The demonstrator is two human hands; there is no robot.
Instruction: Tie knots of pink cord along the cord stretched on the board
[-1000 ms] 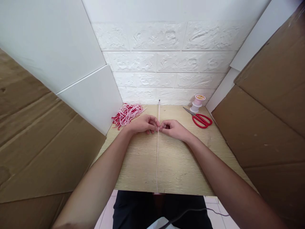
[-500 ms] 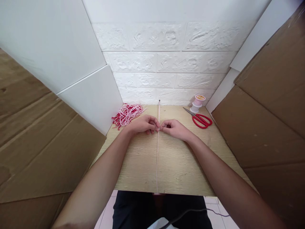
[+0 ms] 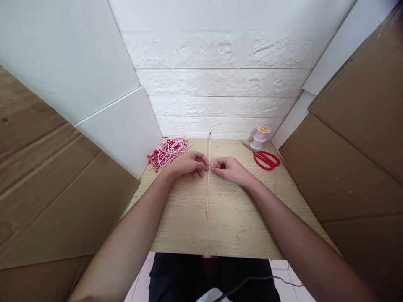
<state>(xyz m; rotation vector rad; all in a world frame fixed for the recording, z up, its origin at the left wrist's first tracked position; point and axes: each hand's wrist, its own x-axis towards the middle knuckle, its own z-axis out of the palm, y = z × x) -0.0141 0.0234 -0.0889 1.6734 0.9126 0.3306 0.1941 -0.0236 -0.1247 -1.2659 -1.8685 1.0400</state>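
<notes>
A pale pink cord [image 3: 207, 209] runs straight from a small fixing at the wall's foot toward the table's front edge. Its far stretch is thicker and looks knotted or braided. My left hand [image 3: 190, 162] is on the left of the cord, thumb and fingertips pinched at the end of the knotted part. On the other side, my right hand [image 3: 231, 168] has its thumb and index finger pressed together, with a thin strand showing at the fingertips, a little apart from the cord. The strand's full path is too fine to make out.
A heap of red and pale pink cords [image 3: 170, 152] lies at the back left. Red-handled scissors [image 3: 266, 160] rest at the right, beside stacked thread spools [image 3: 260, 136]. Cardboard panels [image 3: 355, 167] flank the wooden table [image 3: 245, 226], and a white brick-patterned wall [image 3: 220, 84] closes the back.
My right hand's fingertips have drawn slightly away from the cord, widening the gap between the two hands. The left hand has barely shifted.
</notes>
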